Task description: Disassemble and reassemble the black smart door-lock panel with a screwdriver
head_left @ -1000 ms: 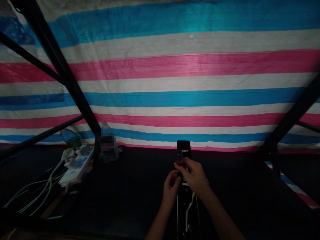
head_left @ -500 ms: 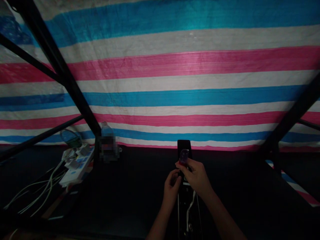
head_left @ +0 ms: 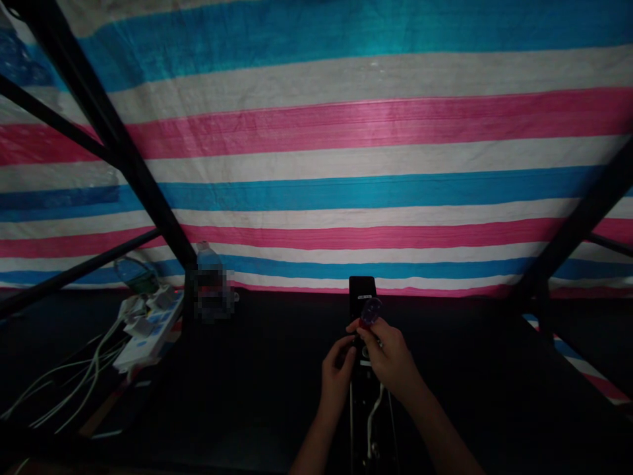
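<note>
Right hand (head_left: 390, 356) pinches the small, light, likely slippery clear knob (head_left: 370, 310) at its stem, left hand (head_left: 336, 376) half-curled, empty, just beside.

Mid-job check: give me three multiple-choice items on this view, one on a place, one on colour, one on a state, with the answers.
1. Where is the power strip?
A. left of the hands
B. right of the hands
C. between the hands

2. What colours are the stripes of the tarp?
A. green and yellow
B. blue, pink and white
C. black and orange

3. What is the right hand doing?
A. lying flat
B. pinching a small clear round piece
C. holding the bottle

Answers: 1 A, it lies far left with its white cables. 2 B, bands repeat across it. 3 B, fingertips grip it beside the left hand.
</note>
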Demonstrator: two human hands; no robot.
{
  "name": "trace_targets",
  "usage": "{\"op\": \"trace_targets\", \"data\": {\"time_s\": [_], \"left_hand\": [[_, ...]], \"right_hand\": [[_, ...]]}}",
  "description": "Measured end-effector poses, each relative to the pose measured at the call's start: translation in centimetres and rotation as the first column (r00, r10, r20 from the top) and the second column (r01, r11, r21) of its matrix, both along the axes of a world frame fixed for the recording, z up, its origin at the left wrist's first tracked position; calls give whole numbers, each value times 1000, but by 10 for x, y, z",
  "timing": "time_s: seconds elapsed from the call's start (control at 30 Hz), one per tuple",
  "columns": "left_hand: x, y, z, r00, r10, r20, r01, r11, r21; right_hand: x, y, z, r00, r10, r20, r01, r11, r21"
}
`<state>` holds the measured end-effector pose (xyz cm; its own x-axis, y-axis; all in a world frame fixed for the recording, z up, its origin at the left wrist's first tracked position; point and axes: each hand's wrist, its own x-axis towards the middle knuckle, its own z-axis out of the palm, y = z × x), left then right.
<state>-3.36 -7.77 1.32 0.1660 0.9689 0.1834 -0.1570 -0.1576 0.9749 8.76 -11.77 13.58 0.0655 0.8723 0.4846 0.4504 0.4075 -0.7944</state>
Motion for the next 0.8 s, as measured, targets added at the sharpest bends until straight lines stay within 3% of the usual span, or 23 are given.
{"op": "trace_targets", "data": {"time_s": [0.33,0.47,0.63,0.8], "left_hand": [[1,4,6,993,14,-113,-5,997,82],[-1,13,20,972,40,-232,-10,992,128],[-9,20,36,930,55,-364,21,979,203],[-10,13,42,881,95,-463,29,967,254]], "right_hand": [[6,-15,-4,998,19,-58,-21,999,-27],[27,-32,-11,965,-116,-234,89,988,-123],[64,-50,-34,811,-377,-448,347,926,-151],[99,-59,-74,512,-454,-730,431,870,-239]]}}
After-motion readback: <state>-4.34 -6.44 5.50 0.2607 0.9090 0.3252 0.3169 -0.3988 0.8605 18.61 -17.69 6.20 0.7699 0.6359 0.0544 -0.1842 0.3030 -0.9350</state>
